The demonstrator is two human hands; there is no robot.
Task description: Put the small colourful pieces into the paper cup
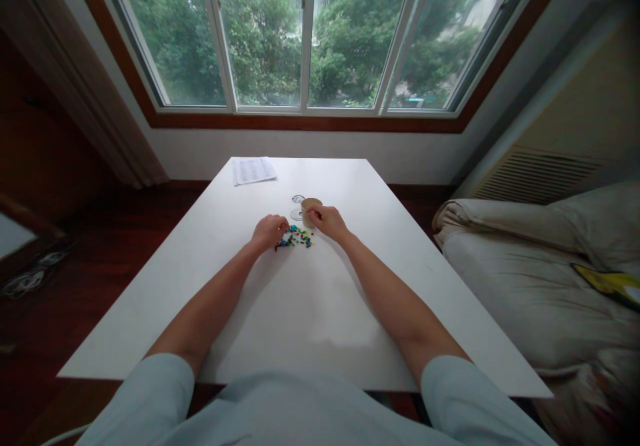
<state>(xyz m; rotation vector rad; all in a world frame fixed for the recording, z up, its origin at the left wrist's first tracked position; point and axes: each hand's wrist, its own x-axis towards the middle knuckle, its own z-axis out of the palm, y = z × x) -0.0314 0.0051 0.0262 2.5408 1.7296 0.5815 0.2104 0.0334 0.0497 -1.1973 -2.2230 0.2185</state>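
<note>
My left hand (271, 231) is at the left edge of a loose pile of small colourful pieces (299, 238), its fingers curled down by them; whatever is between the fingertips is too small to make out. The pieces are blue, green, yellow and dark, spread over the white tabletop. My right hand (327, 222) is closed at the front and right side of a tan cup (311, 203), which stands just behind the pile. Left of the cup is a clear object with dark round outlines (298, 199), perhaps a stemmed glass. The inside of the cup cannot be seen.
The white table (300, 313) stretches toward the window. Printed papers (254, 171) lie at its far left corner. A covered sofa (505, 286) stands right of the table, and a bundle of cables (30, 281) lies on the floor at left.
</note>
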